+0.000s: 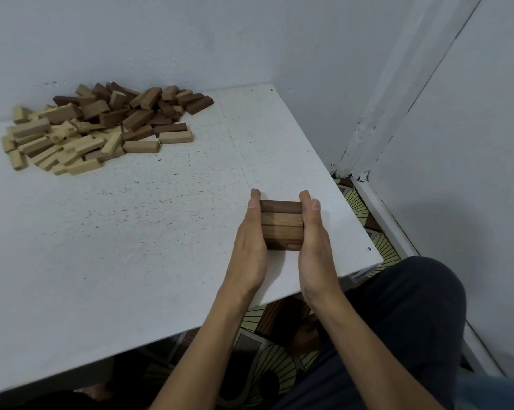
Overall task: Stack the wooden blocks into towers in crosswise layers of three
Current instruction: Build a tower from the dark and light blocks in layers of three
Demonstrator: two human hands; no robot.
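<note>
A low stack of dark wooden blocks stands near the right edge of the white table. Its top layer is three blocks lying side by side; a lower layer shows at the near face. My left hand presses flat against the stack's left side with straight fingers. My right hand presses flat against its right side the same way. A loose pile of light and dark wooden blocks lies at the far left of the table, against the wall.
Grey walls close in behind the table and to the right. The table's right edge and near corner lie close to the stack. Below it are a patterned floor and my dark-trousered knee.
</note>
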